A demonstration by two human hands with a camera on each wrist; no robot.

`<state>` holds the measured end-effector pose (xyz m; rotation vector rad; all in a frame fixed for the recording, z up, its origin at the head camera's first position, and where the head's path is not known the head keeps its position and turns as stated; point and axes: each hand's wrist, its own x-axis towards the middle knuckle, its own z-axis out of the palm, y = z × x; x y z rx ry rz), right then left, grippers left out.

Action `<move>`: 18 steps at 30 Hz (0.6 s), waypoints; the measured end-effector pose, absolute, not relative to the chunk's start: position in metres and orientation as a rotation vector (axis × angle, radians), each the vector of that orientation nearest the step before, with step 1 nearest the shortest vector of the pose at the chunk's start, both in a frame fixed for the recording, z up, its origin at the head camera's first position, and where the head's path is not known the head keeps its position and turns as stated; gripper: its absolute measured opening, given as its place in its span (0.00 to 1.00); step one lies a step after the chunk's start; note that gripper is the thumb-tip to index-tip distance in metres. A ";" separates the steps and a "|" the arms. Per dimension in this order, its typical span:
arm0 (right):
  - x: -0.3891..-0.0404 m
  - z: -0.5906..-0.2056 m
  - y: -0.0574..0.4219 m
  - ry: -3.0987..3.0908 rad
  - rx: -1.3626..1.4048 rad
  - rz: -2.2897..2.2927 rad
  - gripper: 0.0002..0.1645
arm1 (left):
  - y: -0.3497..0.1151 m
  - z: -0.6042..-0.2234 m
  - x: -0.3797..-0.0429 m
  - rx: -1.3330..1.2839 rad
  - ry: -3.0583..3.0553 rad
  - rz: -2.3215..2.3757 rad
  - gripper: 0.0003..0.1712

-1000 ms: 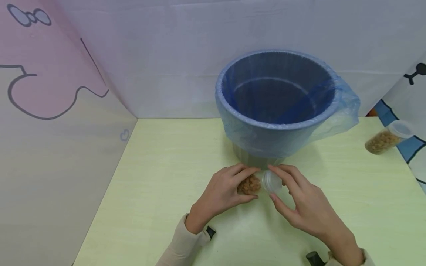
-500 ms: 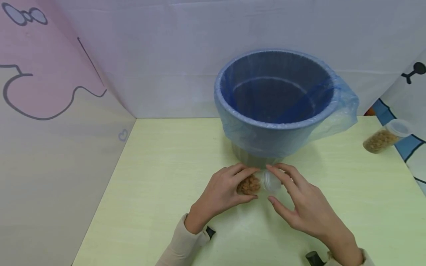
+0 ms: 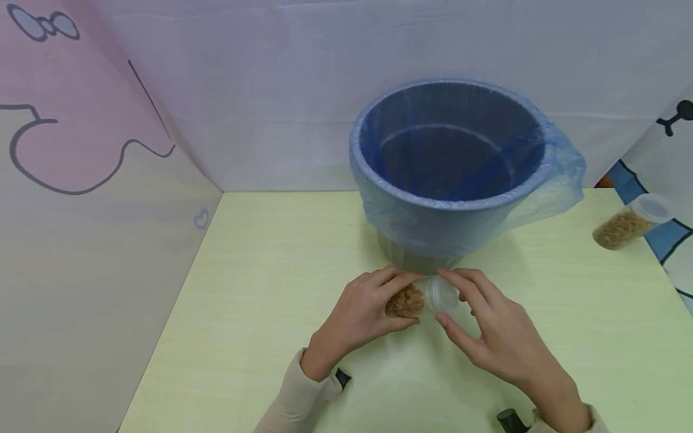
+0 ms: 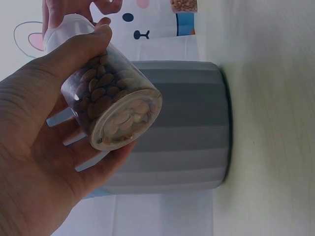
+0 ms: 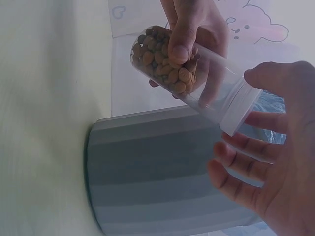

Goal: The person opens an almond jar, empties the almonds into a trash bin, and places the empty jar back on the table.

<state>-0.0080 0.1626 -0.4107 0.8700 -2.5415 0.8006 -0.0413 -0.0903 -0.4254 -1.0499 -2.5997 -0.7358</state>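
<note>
A clear plastic jar (image 5: 211,73), partly filled with small brown pellets (image 4: 101,88), is tilted in front of the bin. My left hand (image 3: 365,310) grips its body, thumb on one side and fingers on the other. At the jar's other end is a whitish translucent screw lid (image 3: 444,294). My right hand (image 3: 500,340) pinches this lid between thumb and index finger, while its other fingers stay spread below, as the right wrist view shows. The lid sits on the jar's mouth.
Just behind the hands stands a grey bin (image 4: 177,128) lined with a blue plastic bag (image 3: 433,231). A second lidded jar (image 3: 622,228) with tan contents is at the table's right edge. White cloth (image 3: 271,120) hangs behind the pale yellow table (image 3: 254,270).
My right thumb and index finger shift slightly around the lid, the thumb coming back closer to it. The left hand and the jar keep their place.
</note>
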 end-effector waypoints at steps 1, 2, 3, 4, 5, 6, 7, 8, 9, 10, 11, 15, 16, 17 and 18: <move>-0.008 -0.411 0.162 -2.535 0.878 0.801 0.35 | -0.090 -0.425 -0.041 -1.051 -2.600 -0.736 0.41; -0.008 -0.411 0.162 -2.530 0.884 0.798 0.35 | -0.090 -0.425 -0.041 -1.051 -2.601 -0.736 0.41; -0.008 -0.410 0.162 -2.529 0.889 0.800 0.35 | -0.091 -0.425 -0.041 -1.051 -2.601 -0.736 0.41; -0.008 -0.410 0.162 -2.529 0.893 0.801 0.35 | -0.091 -0.425 -0.041 -1.051 -2.602 -0.735 0.41; -0.008 -0.410 0.161 -2.530 0.898 0.805 0.35 | -0.091 -0.425 -0.041 -1.052 -2.603 -0.736 0.41; -0.008 -0.410 0.161 -2.535 0.900 0.805 0.35 | -0.091 -0.425 -0.042 -1.052 -2.603 -0.735 0.41; -0.008 -0.410 0.161 -2.539 0.902 0.805 0.35 | -0.091 -0.425 -0.042 -1.053 -2.605 -0.735 0.41; -0.008 -0.410 0.161 -2.542 0.904 0.802 0.35 | -0.091 -0.426 -0.042 -1.051 -2.606 -0.733 0.41; -0.008 -0.410 0.161 -2.545 0.905 0.802 0.36 | -0.091 -0.426 -0.042 -1.051 -2.607 -0.730 0.41; -0.008 -0.410 0.161 -2.545 0.907 0.799 0.36 | -0.092 -0.426 -0.042 -1.051 -2.608 -0.727 0.41; -0.008 -0.410 0.161 -2.545 0.908 0.795 0.36 | -0.092 -0.426 -0.042 -1.051 -2.609 -0.725 0.41; -0.009 -0.411 0.162 -2.552 0.892 0.782 0.38 | -0.092 -0.427 -0.042 -1.052 -2.605 -0.721 0.41; -0.009 -0.412 0.162 -2.560 0.884 0.782 0.40 | -0.092 -0.427 -0.042 -1.053 -2.603 -0.724 0.41; -0.009 -0.412 0.162 -2.568 0.874 0.782 0.41 | -0.092 -0.427 -0.042 -1.053 -2.601 -0.726 0.41; -0.009 -0.412 0.162 -2.576 0.863 0.782 0.43 | -0.092 -0.427 -0.042 -1.053 -2.600 -0.726 0.41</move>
